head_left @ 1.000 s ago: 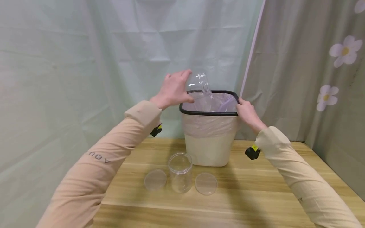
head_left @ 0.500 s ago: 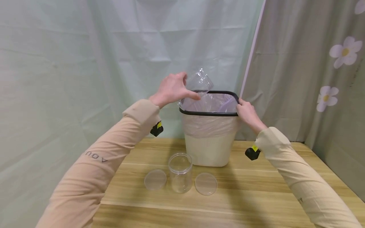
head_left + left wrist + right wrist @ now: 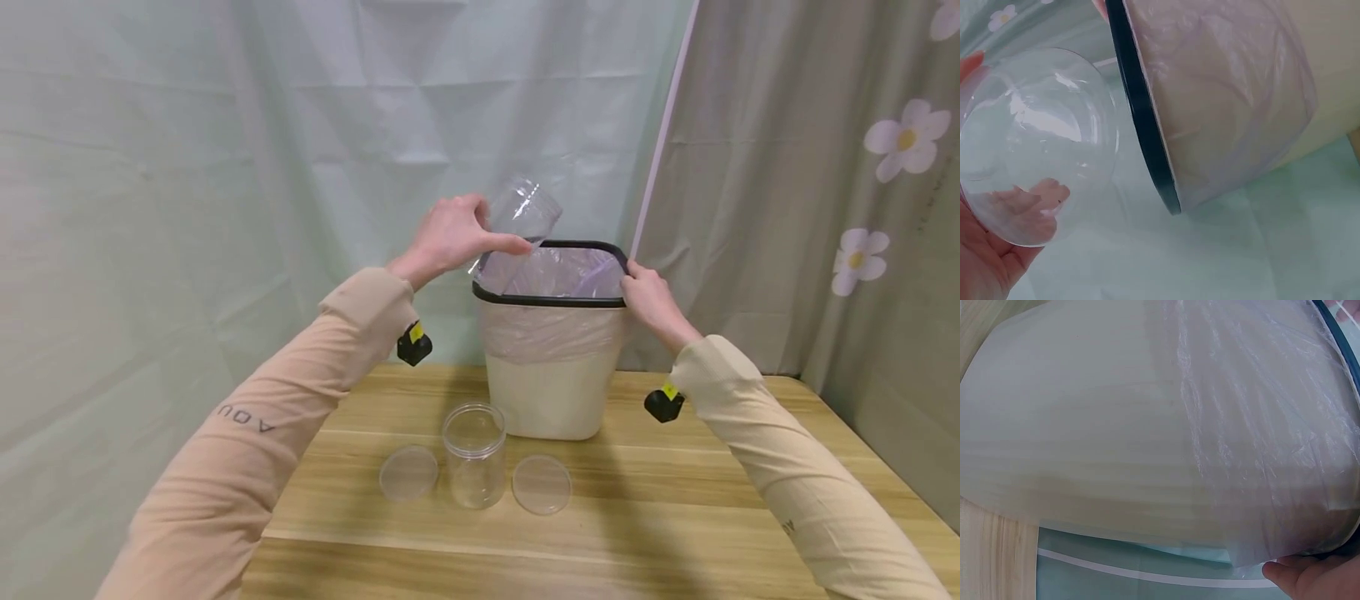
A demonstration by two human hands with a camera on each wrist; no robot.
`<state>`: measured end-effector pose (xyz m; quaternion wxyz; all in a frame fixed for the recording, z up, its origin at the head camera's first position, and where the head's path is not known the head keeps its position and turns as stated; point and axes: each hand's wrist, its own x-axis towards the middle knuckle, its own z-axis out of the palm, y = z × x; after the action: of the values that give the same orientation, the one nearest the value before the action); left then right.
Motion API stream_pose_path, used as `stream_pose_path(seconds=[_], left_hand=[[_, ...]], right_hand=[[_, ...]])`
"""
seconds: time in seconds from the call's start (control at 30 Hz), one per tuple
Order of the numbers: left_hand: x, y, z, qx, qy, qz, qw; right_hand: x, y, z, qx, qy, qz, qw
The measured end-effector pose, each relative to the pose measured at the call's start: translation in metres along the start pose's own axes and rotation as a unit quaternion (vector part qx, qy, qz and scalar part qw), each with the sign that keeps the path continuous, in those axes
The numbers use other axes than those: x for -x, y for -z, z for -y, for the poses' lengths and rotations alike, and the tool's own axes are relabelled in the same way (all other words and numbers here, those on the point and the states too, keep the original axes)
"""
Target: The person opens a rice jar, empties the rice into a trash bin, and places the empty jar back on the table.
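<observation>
tilting back up, the clear jar [image 3: 517, 218] in the left hand [image 3: 450, 237] now points its mouth up and to the right over the bin's near-left corner, where a second ago it tipped down into the liner; the emptying looks finished. fingers and thumb wrap the jar's lower body. the right hand [image 3: 651, 298] keeps pinching the bin [image 3: 552, 392] by its black rim. a second jar [image 3: 473, 454] and two lids [image 3: 408, 472] wait on the worktop [image 3: 675, 492].
</observation>
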<state>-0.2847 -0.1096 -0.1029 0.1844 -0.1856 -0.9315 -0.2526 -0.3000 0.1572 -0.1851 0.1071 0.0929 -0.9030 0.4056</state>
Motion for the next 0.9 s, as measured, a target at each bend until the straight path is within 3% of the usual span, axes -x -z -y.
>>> stream_pose_path(seconds=[0.33,0.53,0.7,0.9], left_hand=[[0.008,-0.007,-0.003,0.099,-0.020,-0.041,0.9940],[0.015,-0.012,-0.004,0.166,-0.040,-0.046,0.9843],[0.024,-0.017,-0.002,0.228,-0.046,-0.042,0.9716],[0.037,-0.022,0.001,0.260,-0.078,-0.051,0.9613]], right_hand=[[-0.001,0.002,-0.002,0.002,-0.001,-0.001,1.0000],[-0.002,0.002,-0.004,0.002,0.001,-0.001,1.0000],[-0.003,0.001,-0.006,0.012,0.005,0.000,0.9999],[-0.003,0.000,-0.005,0.009,0.005,0.000,0.9999]])
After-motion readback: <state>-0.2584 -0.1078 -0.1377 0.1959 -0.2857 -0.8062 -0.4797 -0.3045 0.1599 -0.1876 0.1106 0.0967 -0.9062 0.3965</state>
